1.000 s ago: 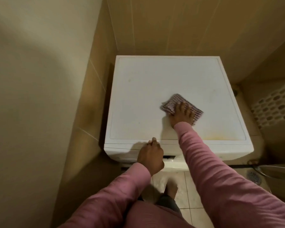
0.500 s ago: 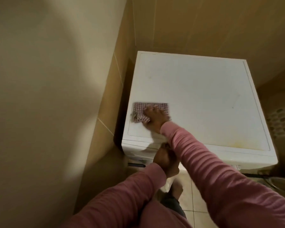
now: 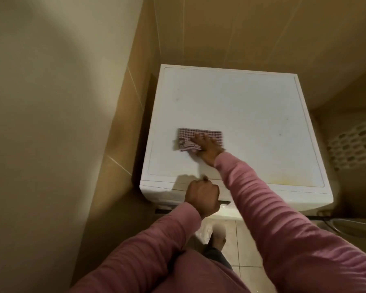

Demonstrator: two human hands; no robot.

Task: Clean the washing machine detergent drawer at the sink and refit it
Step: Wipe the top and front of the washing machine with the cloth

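The white washing machine stands in a tiled corner, and I look down on its flat lid. My right hand lies on a checked pink cloth and presses it with straight fingers onto the lid's front left part. At the machine's front top edge, my left hand grips with curled fingers, thumb on top. It covers the front panel where it grips, so I cannot see the detergent drawer. A dark slot shows just right of that hand.
A plain wall rises close on the left, with a narrow dark gap between it and the machine. A perforated laundry basket stands to the right. A basin rim shows at lower right. My foot rests on the tiled floor.
My right hand swept the cloth from the middle of the lid to its left side, then a little back to the right. My left hand has kept its grip on the front edge.
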